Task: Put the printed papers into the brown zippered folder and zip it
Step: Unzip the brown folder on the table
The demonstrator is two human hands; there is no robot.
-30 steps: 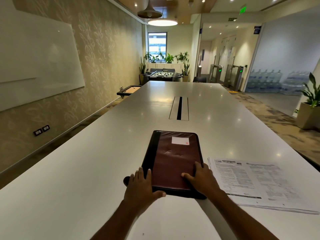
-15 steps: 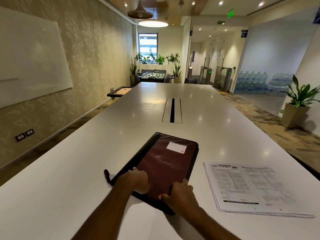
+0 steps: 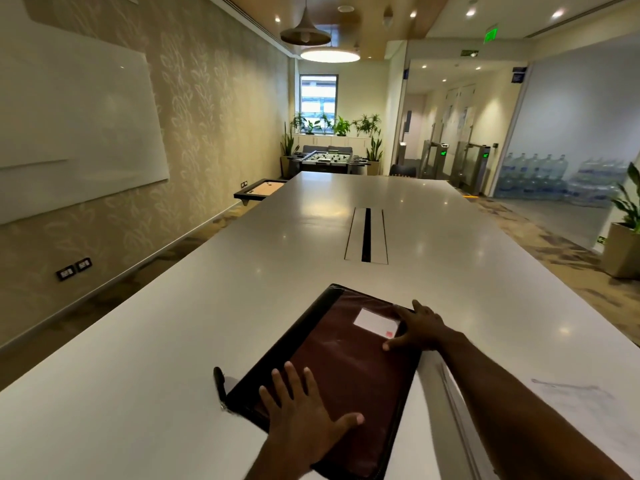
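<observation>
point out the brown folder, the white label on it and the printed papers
brown folder (image 3: 346, 368): head view, middle of the brown cover
white label (image 3: 374, 322): head view, centre of the label by the far right corner
printed papers (image 3: 571, 407): head view, blurred sheet beyond the right forearm

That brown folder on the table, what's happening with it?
A person has both hands on the brown zippered folder, which lies closed and angled on the long white table. The left hand presses flat on its near end; the right hand is at its far right corner. The printed papers lie outside it, to its right.
</observation>
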